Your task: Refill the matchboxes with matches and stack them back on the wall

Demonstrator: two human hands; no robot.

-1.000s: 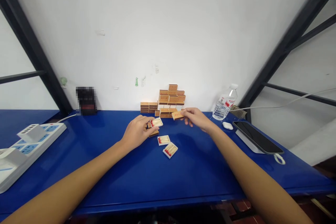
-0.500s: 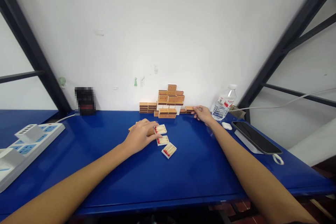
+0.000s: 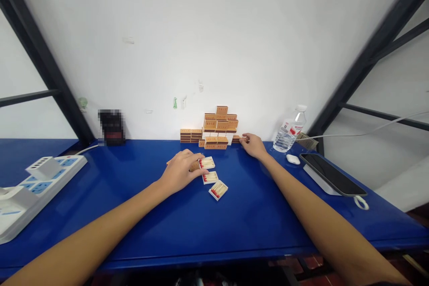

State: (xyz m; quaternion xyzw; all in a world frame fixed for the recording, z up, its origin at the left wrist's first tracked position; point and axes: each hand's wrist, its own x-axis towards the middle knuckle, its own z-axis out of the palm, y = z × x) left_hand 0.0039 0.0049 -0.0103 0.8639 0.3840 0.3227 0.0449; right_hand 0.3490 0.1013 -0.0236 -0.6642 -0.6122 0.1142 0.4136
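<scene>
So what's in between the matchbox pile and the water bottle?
In the head view, the right hand lies between the matchbox pile and the water bottle, touching the pile's right end.

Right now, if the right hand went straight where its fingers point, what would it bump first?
The right hand would most likely meet the closed matchbox at the right foot of the matchbox stack. It seems to be touching that box, though depth is unclear.

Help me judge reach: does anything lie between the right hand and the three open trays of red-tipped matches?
Nothing visible does. Only bare blue table separates the right hand, at the tan cardboard matchbox stack by the wall, from the open white trays of red-tipped matches. The left hand rests at the farthest tray.
</scene>
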